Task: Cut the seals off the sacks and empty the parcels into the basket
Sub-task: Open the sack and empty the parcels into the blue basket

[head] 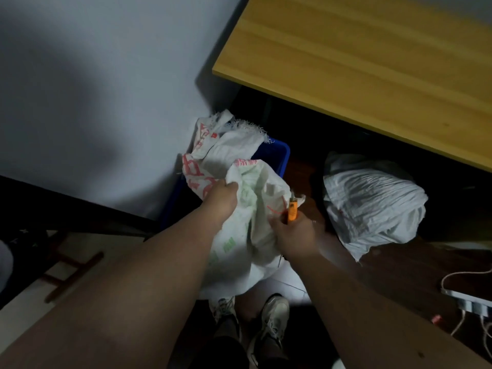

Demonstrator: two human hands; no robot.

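Note:
A white woven sack [253, 209] with green print stands on the floor in front of me, its top bunched. My left hand [222, 198] grips the sack's upper left fold. My right hand [292, 235] holds small orange snips [292, 209] at the sack's gathered neck, where a red tie [275, 210] shows. Behind it a blue basket [277, 158] stands against the wall, with an emptied sack [221, 145] with red print draped over it. The basket's inside is hidden.
A second tied white sack [372, 203] lies to the right on the dark floor, under the edge of a wooden table [359, 67]. A power strip with cables [468, 299] sits at the far right. My shoes [274, 315] are just below the sack.

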